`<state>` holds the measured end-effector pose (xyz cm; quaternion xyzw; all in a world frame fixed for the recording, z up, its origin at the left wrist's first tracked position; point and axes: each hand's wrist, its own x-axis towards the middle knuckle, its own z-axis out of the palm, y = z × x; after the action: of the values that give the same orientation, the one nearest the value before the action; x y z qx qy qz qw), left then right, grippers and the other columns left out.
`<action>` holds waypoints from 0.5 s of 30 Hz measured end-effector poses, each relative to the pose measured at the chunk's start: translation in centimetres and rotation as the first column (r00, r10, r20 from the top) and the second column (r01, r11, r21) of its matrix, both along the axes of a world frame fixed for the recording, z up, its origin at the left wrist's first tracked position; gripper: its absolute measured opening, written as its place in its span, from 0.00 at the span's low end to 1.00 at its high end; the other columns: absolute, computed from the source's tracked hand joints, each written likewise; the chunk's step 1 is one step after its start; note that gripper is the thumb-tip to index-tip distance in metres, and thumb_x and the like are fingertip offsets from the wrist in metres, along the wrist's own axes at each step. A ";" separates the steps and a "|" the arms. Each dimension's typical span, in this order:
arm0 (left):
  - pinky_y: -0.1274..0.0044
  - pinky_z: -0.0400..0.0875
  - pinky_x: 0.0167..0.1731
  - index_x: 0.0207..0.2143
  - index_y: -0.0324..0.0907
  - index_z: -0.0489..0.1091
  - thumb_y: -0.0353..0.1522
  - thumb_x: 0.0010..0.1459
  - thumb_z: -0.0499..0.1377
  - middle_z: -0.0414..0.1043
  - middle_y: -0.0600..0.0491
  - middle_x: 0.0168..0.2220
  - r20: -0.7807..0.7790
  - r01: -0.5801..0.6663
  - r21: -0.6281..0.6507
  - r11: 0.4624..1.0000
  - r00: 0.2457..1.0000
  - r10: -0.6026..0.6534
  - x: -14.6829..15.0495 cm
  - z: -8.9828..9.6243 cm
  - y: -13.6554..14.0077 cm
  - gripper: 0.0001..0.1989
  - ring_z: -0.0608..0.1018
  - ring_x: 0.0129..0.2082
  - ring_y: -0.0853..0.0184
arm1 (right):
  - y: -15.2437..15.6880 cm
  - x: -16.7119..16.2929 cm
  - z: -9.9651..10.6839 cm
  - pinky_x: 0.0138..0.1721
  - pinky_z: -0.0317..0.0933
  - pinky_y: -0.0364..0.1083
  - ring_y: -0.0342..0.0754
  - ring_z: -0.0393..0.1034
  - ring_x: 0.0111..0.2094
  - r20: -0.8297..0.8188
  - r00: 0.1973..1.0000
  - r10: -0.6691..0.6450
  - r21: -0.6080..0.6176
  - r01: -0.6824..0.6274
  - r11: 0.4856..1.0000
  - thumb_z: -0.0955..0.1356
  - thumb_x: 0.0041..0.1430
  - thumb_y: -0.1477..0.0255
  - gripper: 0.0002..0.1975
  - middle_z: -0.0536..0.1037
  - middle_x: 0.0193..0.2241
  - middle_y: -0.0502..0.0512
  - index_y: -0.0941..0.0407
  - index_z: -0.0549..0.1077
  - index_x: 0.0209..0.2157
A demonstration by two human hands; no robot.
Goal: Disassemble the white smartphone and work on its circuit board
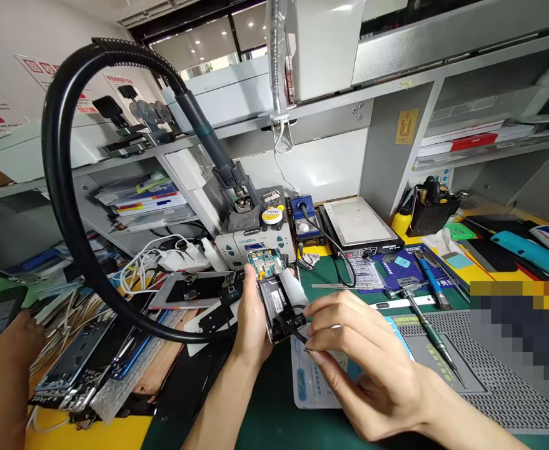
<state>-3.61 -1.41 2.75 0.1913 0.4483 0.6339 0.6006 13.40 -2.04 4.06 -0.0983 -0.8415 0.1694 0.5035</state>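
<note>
My left hand (250,319) is wrapped round an opened smartphone (266,309), thumb along its near-left side. A dark battery with a white label (277,301) shows inside it. At the phone's top end a blue-green circuit board (264,262) is exposed, and a pale flap (294,289) stands up at its right side. My right hand (363,356) is closed in a pinch at the phone's lower right. A thin black strip (297,332), like a flex cable, runs from the phone's lower end to those fingertips; the pinched end is partly hidden.
A black hot-air hose (54,169) loops over the left side to its station (251,240). A precision screwdriver (431,334) lies on a grey mat (513,375). Phone parts (82,350) pile up at left, where another person's hand (21,344) holds a phone.
</note>
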 end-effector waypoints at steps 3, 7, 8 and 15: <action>0.71 0.74 0.37 0.54 0.36 0.73 0.57 0.59 0.53 0.82 0.46 0.33 0.000 0.005 0.033 0.999 1.000 -0.005 0.0 -0.1 0.1 0.37 0.82 0.31 0.59 | -0.2 0.0 0.0 0.40 0.70 0.54 0.53 0.72 0.38 -0.010 1.000 0.005 -0.008 -0.005 1.000 0.66 0.50 0.86 0.16 0.76 0.31 0.59 0.57 0.69 0.40; 0.70 0.74 0.41 0.56 0.39 0.71 0.55 0.62 0.53 0.82 0.47 0.38 0.023 0.000 0.085 0.996 1.000 -0.002 -0.2 0.1 0.3 0.33 0.82 0.37 0.57 | -0.4 0.3 0.0 0.41 0.70 0.54 0.53 0.73 0.39 -0.021 1.000 0.006 -0.009 -0.007 1.000 0.66 0.49 0.86 0.17 0.76 0.32 0.59 0.57 0.69 0.41; 0.70 0.74 0.41 0.56 0.39 0.72 0.55 0.62 0.53 0.82 0.47 0.38 0.028 0.003 0.083 0.997 1.000 -0.005 -0.3 0.1 0.3 0.34 0.82 0.37 0.57 | -0.4 0.3 0.0 0.41 0.71 0.54 0.53 0.73 0.39 -0.013 1.000 0.007 -0.003 -0.007 1.000 0.66 0.49 0.86 0.18 0.76 0.32 0.59 0.57 0.69 0.41; 0.70 0.75 0.37 0.51 0.35 0.74 0.59 0.57 0.54 0.81 0.45 0.35 -0.034 -0.002 0.104 0.995 0.999 0.005 -0.7 0.2 0.0 0.38 0.82 0.35 0.56 | -0.5 0.1 -0.3 0.39 0.70 0.56 0.55 0.72 0.36 0.023 1.000 0.008 0.048 -0.010 0.999 0.68 0.46 0.82 0.14 0.76 0.29 0.58 0.56 0.71 0.38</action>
<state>-4.34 -1.40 2.98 0.2324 0.4252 0.6540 0.5810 13.51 -2.52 3.75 -0.0842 -0.8516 0.1501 0.4952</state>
